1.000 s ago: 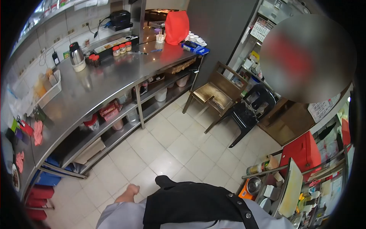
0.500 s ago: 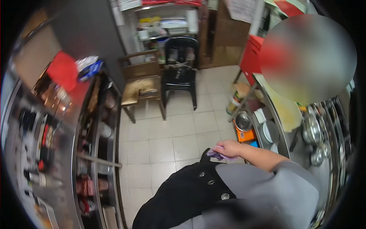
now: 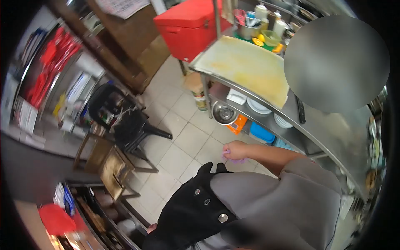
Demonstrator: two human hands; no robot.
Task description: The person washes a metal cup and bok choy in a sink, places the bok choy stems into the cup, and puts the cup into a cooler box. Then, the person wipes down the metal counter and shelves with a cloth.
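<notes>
My right hand [image 3: 236, 150] is closed around a crumpled thin purple cloth [image 3: 240, 160], held in front of my body above the tiled floor. Most of the cloth is hidden in the fist. Only a small part of my left hand [image 3: 152, 227] shows, beside my black apron [image 3: 183, 212] and close to the edge of the low shelf unit [image 3: 133, 216]. Its fingers are mostly hidden, so its grip cannot be made out.
A steel table holds a yellow-stained cutting board [image 3: 246, 68] and a black-handled knife [image 3: 301, 110]. Below are plates [image 3: 258, 106], a metal bowl [image 3: 224, 112] and a blue-lidded container [image 3: 261, 132]. A red cooler [image 3: 183, 31], black chair [image 3: 129, 121] and wooden chair [image 3: 110, 166] stand around.
My view has turned right, bringing the cutting board and red cooler further in. The right hand still grips the purple cloth. Part of my left hand has come into view.
</notes>
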